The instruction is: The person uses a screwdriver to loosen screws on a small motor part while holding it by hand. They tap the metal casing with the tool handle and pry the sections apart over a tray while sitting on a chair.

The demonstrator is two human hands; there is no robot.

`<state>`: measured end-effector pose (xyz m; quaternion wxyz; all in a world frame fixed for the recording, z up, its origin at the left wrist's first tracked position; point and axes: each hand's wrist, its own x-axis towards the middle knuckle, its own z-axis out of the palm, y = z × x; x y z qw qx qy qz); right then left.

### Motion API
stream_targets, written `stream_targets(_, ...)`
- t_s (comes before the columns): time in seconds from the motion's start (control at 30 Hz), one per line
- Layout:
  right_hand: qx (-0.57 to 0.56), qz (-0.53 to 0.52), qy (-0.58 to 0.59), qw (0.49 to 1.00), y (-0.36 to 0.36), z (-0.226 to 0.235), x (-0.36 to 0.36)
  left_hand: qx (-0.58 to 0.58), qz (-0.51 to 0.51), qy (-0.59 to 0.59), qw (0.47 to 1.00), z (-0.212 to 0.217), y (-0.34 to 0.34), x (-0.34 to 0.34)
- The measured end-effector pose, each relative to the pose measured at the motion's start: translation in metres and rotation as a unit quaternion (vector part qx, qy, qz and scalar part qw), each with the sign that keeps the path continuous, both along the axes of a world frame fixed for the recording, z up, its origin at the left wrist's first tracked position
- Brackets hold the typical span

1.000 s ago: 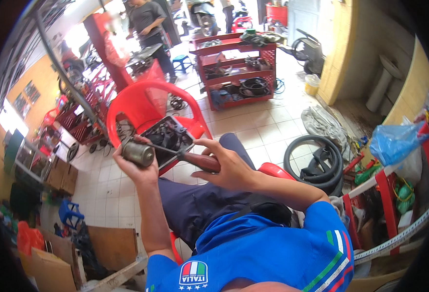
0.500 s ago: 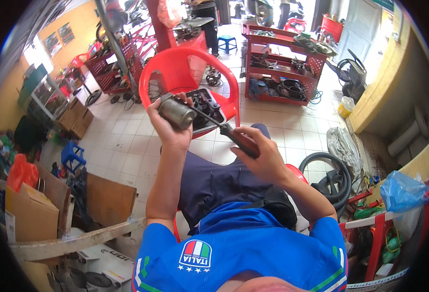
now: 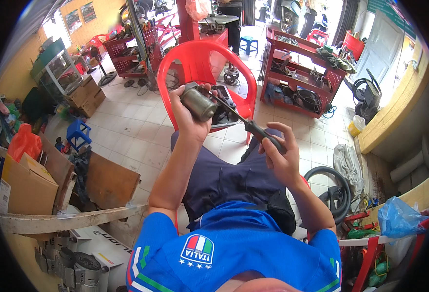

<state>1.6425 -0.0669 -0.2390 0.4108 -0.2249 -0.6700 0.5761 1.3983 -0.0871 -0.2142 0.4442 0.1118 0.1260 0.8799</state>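
Observation:
My left hand [image 3: 193,125] is wrapped around a grey-green metal cylinder [image 3: 201,104] with a rounded end and a small boss, like a small electric motor. In my right hand [image 3: 285,156] is a screwdriver [image 3: 259,132], gripped by its dark handle with the index finger lifted. The shaft slants up and left to the side of the cylinder, by my left fingertips; whether the tip touches a screw is hidden. Just beyond, a tray of dark parts [image 3: 231,117] lies on the seat of a red plastic chair [image 3: 251,78].
Red tool trolleys [image 3: 292,78] stand ahead on the right and at the far left. A blue stool [image 3: 78,134], a wooden board [image 3: 110,180] and a cardboard box [image 3: 28,187] are at left. A black tyre [image 3: 342,194] lies on the tiles at right.
The view has shifted, so the chair and trolleys sit further right. My right index finger has lifted and the fingers have shifted on the screwdriver handle. My left hand keeps hold of the cylinder.

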Motion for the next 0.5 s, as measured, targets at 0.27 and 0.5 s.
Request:
stream_targets(0.27,-0.030,0.031,0.057,0.997,-0.004,-0.009,-0.002,-0.054,0.030,-0.004,0.998,-0.002,0.002,0.002)
stream_targets(0.5,-0.029,0.024,0.088,0.995,0.000,0.004,0.003,0.055,-0.033,0.006,0.998,-0.007,-0.005,-0.009)
